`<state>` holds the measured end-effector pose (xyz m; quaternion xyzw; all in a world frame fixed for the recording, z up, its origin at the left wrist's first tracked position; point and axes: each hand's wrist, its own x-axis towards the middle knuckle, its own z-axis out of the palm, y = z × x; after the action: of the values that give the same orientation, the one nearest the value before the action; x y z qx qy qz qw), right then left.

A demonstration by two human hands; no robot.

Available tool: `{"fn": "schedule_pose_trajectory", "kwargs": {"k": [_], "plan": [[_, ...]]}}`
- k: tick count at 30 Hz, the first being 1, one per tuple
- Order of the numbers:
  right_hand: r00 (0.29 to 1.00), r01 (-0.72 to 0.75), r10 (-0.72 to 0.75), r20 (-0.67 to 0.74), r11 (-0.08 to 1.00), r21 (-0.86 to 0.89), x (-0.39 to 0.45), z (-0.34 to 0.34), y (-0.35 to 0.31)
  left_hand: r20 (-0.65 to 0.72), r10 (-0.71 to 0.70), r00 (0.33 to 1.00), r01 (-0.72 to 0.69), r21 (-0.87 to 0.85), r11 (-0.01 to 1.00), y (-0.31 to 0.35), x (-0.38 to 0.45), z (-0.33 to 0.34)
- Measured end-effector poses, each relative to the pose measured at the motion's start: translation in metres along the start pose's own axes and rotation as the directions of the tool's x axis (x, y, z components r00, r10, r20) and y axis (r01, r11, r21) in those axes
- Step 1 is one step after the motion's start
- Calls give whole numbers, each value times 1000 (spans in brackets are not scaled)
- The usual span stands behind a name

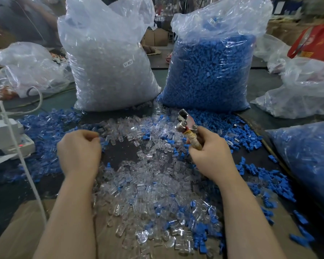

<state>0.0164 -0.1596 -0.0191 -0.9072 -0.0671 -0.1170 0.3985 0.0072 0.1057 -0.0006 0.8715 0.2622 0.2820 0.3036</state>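
My right hand grips the tape-wrapped handle of a small metal hammer-like tool, whose head points up and away over the table. My left hand lies knuckles-up with its fingers curled at the edge of a pile of clear plastic caps; what the fingers hold is hidden. Loose blue plastic parts are scattered around and among the clear ones on the dark table.
A tall bag of clear parts and a tall bag of blue parts stand behind the pile. Another bag of blue parts lies right. A white device with a cord sits left. Cardboard covers the near edge.
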Motion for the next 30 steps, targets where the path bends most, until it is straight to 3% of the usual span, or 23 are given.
{"fn": "schedule_pose_trajectory", "kwargs": {"k": [6,10,13,16,19,23,30], "plan": [[989,-145,140,-43,974,-176,4,1,8,6,-86,996,85,147,985,-16,6,0],[976,-206,187,-109,957,-205,6,-2,12,146,-140,979,94,286,954,-17,6,4],[983,-185,174,-67,950,-251,6,-2,11,223,-120,968,28,376,926,-12,5,6],[993,-110,117,8,947,-301,5,3,6,249,12,968,-84,282,956,-1,3,8],[998,-41,55,31,938,-345,4,10,1,391,112,914,-163,99,982,14,-6,14],[999,24,-6,45,910,-414,4,14,0,530,190,827,-260,61,964,23,-16,26],[994,86,-52,93,905,-418,6,24,1,650,181,738,-304,82,949,18,-14,32]]}}
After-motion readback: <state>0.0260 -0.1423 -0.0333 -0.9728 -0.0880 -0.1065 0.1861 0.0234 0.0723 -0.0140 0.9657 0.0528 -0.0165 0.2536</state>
